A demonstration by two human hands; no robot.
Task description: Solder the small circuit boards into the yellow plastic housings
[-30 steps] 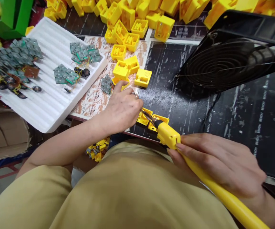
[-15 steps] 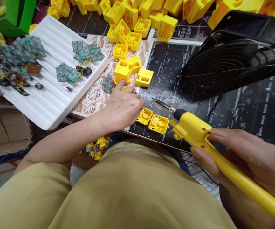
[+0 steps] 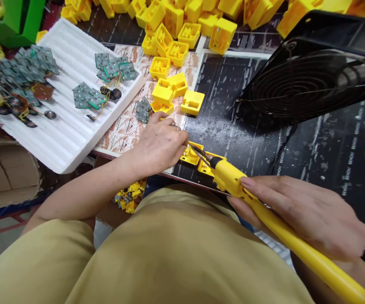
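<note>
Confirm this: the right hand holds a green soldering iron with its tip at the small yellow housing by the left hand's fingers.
Wrong on colour. The head view shows the soldering iron in the right hand is yellow, not green. Its tip does reach the small yellow housing by the left hand.

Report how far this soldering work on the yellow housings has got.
Done: cannot tell; no piece shows as finished. In hand: the left hand steadies a small yellow housing while the right hand brings the yellow soldering iron to it. Left: a second housing beside it, circuit boards on the foam tray, many yellow cases behind.
</note>
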